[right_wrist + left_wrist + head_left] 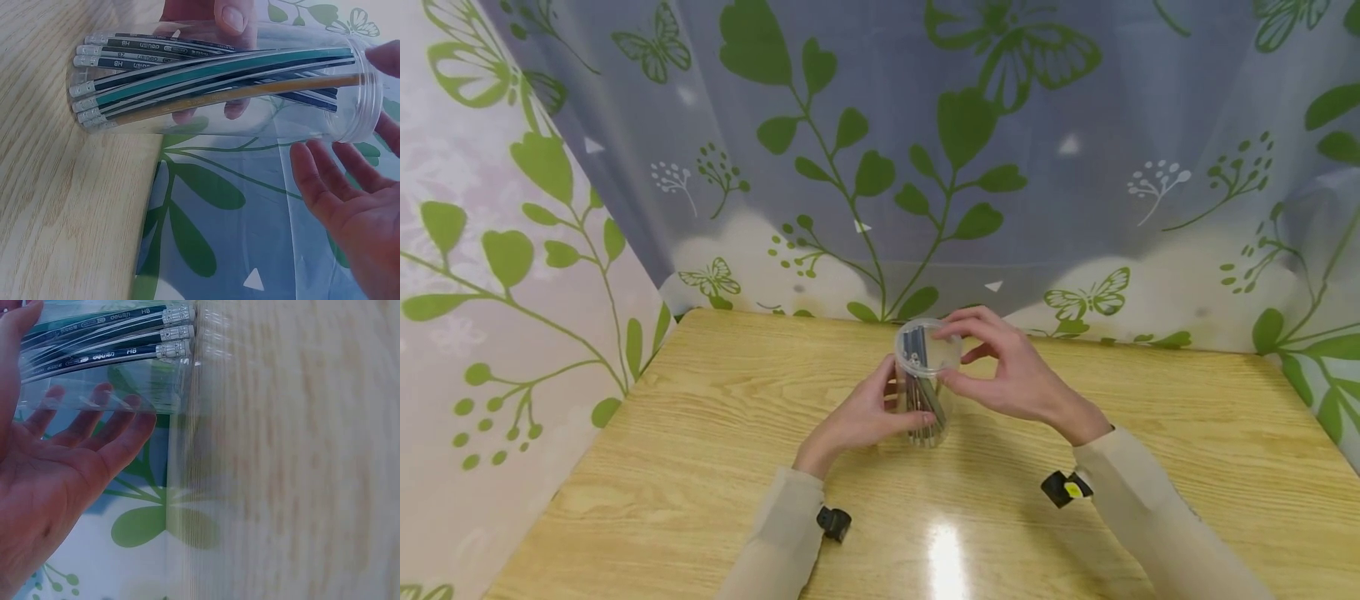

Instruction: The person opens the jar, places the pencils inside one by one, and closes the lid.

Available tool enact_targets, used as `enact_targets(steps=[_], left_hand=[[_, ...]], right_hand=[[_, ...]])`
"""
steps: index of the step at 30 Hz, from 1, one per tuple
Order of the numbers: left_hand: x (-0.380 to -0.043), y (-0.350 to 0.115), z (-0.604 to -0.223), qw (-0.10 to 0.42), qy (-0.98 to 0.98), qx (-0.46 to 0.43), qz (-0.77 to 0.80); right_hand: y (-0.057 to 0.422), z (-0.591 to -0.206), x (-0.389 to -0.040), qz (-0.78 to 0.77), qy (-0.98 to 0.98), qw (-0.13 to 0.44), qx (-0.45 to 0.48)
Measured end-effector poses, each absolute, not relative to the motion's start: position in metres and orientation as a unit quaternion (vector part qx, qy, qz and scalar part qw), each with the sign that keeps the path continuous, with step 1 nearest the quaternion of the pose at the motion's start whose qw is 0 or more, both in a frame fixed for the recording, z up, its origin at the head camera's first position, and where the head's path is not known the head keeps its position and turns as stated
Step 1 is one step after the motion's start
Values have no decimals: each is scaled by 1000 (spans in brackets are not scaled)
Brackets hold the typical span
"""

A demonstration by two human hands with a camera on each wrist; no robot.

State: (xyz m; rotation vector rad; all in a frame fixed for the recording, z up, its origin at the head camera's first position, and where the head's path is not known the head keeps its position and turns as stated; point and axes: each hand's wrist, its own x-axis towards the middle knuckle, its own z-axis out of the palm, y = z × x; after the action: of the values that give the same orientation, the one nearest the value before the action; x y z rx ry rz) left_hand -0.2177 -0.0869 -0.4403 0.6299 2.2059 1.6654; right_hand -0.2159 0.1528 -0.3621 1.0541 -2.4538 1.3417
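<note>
A clear plastic jar (200,128) holds several pencils (250,69), mostly dark striped ones with a teal and an orange-brown one among them. Their eraser ends point down at the jar's base. In the head view my left hand (861,414) grips the jar's body from the left, thumb across the near side. My right hand (1011,379) is at the top, thumb and fingers around the rim of the clear lid (942,358). Through the wall, left fingers (128,422) show behind the jar in the left wrist view. The jar stands upright, its base close to the tabletop.
The wooden table (722,433) spreads around the hands and ends at the back against a blue-grey curtain (880,275) with green leaves and butterflies. A pale patterned sheet (497,333) hangs along the left edge. Both wrists wear small black cameras (835,523) over beige sleeves.
</note>
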Motion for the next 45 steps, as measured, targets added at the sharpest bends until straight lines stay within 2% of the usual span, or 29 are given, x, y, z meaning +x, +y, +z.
enact_targets(steps=[12,23,30,38,45], left_hand=[[-218,-87,-441,147,773,222,576],[-218,-86,-441,149,770,220,580],[-217,-87,-441,147,776,215,575],[-219,-87,-443,149,768,218,584],[-218,-87,-441,152,769,218,581]], right_hand=[[154,-361,-213,480,-806,59,342],[152,-363,-213,484,-804,74,336],[154,-365,-212,502,-791,58,344],[153,-366,-214,505,-790,77,339],[154,-366,-213,513,-790,58,331]])
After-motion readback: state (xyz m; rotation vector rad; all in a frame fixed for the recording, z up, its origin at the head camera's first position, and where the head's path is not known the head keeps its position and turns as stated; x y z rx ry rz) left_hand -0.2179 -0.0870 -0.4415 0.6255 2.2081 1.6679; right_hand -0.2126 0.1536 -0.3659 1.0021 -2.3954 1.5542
